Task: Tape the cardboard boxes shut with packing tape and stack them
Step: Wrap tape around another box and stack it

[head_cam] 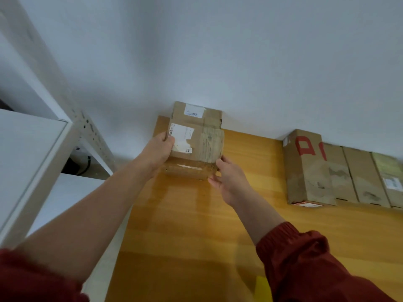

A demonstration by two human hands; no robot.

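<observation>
Both arms are stretched out to the far end of the table [196,225], and both hands are on the box [200,142]. The left hand [160,152] grips its left side: thumb over the top edge, tip lying on the white label [182,138], the other fingers wrapped round the side and out of sight. The right hand [225,178] holds the near right corner, thumb up against the right edge, fingers curled loosely together on the front face just below it. So the box sits squarely between the two sets of fingers, pinched from both sides.

Clouded tape [210,144] runs across the top, just beyond the right thumb. The shadowed front face drops to the table between the wrists; I can't tell whether that is the same box or another beneath it.

Just beyond the fingertips stands a back box [196,114], touching the held one and set against the wall [218,51]; it carries a small label of its own.

Well out past the right hand, a row of boxes [340,173] lines the wall, the nearest printed in red. Off the left knuckles stands a white shelf [32,160]. Red sleeves [305,258] are pushed up both forearms.
</observation>
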